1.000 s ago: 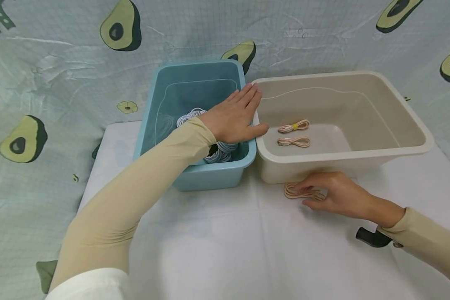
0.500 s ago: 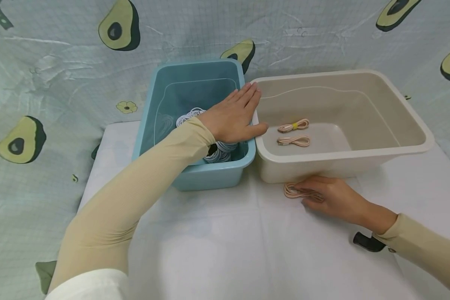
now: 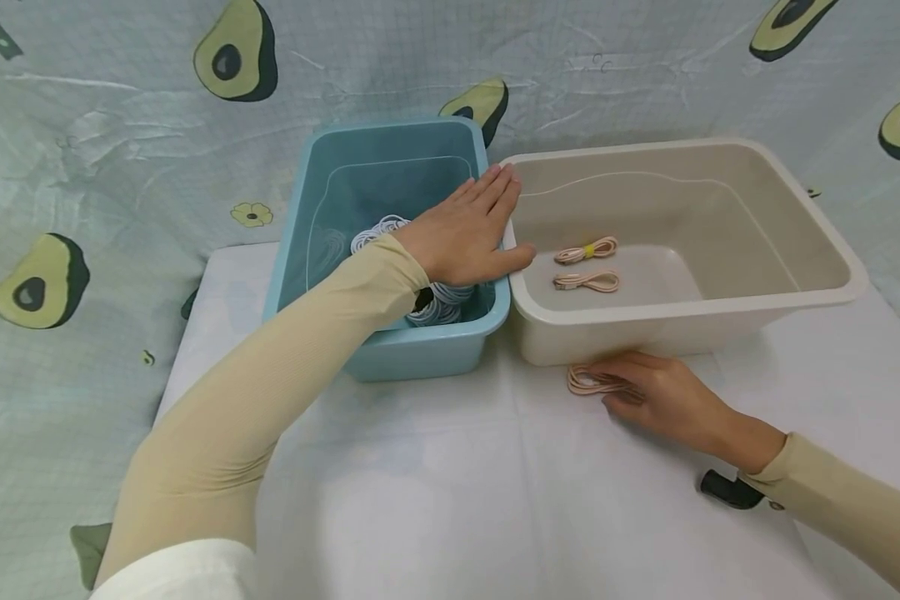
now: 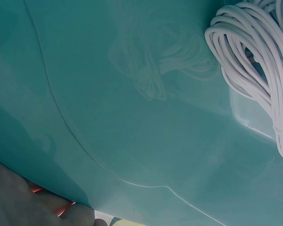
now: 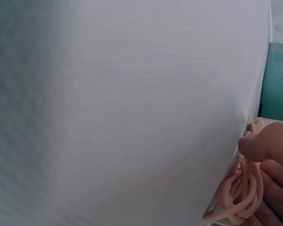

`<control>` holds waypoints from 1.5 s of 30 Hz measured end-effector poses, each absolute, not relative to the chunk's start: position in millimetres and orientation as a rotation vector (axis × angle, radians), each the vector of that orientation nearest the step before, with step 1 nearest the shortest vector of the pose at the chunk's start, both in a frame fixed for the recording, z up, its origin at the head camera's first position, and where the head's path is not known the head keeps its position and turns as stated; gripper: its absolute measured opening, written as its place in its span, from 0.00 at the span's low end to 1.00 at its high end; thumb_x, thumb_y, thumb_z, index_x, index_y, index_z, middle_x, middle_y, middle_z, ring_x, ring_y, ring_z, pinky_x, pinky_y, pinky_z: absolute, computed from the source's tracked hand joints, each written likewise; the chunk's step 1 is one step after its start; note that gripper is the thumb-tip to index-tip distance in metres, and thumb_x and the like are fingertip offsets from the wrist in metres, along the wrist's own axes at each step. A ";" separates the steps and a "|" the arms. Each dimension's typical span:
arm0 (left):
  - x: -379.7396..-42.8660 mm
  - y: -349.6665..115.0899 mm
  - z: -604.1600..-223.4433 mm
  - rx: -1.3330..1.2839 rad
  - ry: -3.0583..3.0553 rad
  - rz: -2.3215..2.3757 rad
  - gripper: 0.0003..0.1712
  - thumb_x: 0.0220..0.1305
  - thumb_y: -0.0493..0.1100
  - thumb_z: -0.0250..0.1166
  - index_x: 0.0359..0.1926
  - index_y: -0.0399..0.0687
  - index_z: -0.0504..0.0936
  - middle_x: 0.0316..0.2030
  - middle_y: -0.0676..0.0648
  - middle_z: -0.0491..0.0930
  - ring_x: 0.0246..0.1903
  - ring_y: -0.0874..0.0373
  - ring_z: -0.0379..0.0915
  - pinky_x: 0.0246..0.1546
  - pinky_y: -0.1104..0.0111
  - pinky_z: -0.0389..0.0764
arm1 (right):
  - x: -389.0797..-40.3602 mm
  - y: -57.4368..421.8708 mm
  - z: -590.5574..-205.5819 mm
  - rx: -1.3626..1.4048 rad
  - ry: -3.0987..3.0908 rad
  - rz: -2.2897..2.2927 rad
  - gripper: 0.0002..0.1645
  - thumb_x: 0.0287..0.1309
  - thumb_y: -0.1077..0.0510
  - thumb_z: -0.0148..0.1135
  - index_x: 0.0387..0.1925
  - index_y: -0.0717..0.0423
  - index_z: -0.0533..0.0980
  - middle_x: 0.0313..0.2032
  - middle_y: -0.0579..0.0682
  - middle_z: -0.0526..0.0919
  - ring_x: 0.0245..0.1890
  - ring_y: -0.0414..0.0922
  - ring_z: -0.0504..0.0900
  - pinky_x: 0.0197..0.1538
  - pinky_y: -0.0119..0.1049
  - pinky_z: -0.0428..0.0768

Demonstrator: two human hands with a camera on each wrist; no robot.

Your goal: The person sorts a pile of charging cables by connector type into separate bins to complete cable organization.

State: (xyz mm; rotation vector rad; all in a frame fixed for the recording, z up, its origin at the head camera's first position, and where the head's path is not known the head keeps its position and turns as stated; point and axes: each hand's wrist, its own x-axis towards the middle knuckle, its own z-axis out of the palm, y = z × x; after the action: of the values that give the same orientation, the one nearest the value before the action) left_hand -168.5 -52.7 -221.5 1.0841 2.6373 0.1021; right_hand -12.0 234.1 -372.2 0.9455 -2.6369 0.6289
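Observation:
My left hand (image 3: 468, 229) lies flat with straight fingers across the adjoining rims of a blue plastic bin (image 3: 420, 362) and a beige plastic bin (image 3: 690, 313). My right hand (image 3: 675, 404) holds a pink coiled cable (image 3: 585, 381) low on the table, just in front of the beige bin. In the right wrist view, the thumb is on one side of the cable's loops (image 5: 245, 190) and the fingers are behind them. Part of this cable is hidden under the hand.
Two pink cable bundles, one with a yellow tie (image 3: 589, 250) and one plain (image 3: 587, 282), lie inside the beige bin. Several white coiled cables (image 4: 259, 61) are in the blue bin, partly covered by the left arm. A patterned sheet (image 3: 375, 58) hangs behind.
My right fingers have closed in on the pink cable, and the right wrist and forearm have shifted slightly left and down. The left hand stays in place.

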 end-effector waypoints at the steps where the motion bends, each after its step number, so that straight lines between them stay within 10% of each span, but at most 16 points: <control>1: -168.4 -52.9 -221.5 1.084 2.636 0.102 0.52 0.77 0.69 0.39 0.83 0.43 0.30 0.84 0.44 0.25 0.84 0.51 0.18 0.87 0.56 0.33 | -11.8 234.1 -372.2 0.941 -2.641 0.627 0.29 0.36 0.68 0.82 0.47 0.54 0.86 0.43 0.46 0.90 0.42 0.43 0.88 0.50 0.11 0.76; 45: -166.7 -52.5 -220.8 1.081 2.654 0.114 0.52 0.76 0.69 0.40 0.83 0.42 0.31 0.84 0.44 0.27 0.85 0.51 0.20 0.87 0.56 0.33 | -9.5 219.7 -359.4 1.044 -2.735 0.957 0.31 0.39 0.70 0.83 0.48 0.48 0.86 0.41 0.37 0.87 0.37 0.31 0.80 0.42 0.18 0.78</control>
State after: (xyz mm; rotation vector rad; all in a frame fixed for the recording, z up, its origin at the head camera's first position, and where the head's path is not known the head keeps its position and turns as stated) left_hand -166.7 -52.5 -220.8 1.0812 2.6543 0.1139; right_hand -9.5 219.7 -359.4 1.0445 -2.7353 0.9572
